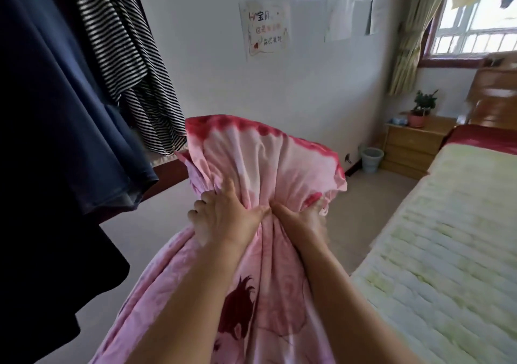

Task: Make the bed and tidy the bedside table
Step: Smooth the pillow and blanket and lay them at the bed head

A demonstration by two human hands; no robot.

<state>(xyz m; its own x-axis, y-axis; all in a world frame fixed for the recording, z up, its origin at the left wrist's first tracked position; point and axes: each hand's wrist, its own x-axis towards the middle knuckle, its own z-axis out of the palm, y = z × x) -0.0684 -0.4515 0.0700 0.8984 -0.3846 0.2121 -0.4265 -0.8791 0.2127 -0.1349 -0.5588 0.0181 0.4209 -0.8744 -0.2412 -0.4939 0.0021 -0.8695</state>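
Note:
A pink quilt (260,156) with a red edge and a cartoon print is bunched up in front of me, held off the floor. My left hand (223,218) grips a gathered fold of it, and my right hand (303,218) grips the fabric right beside it. The bed (447,237) on the right shows a bare pale green quilted mattress pad, with a red sheet at its far end. The wooden bedside table (411,145) stands by the far wall and bears a potted plant (422,109) and a small blue item (398,120).
Dark blue and striped clothes (84,83) hang at the left, close to my arms. A pale bin (371,160) stands on the floor left of the bedside table. A wooden headboard (495,97) and a curtained window (475,22) are at the far right. Grey floor lies between me and the wall.

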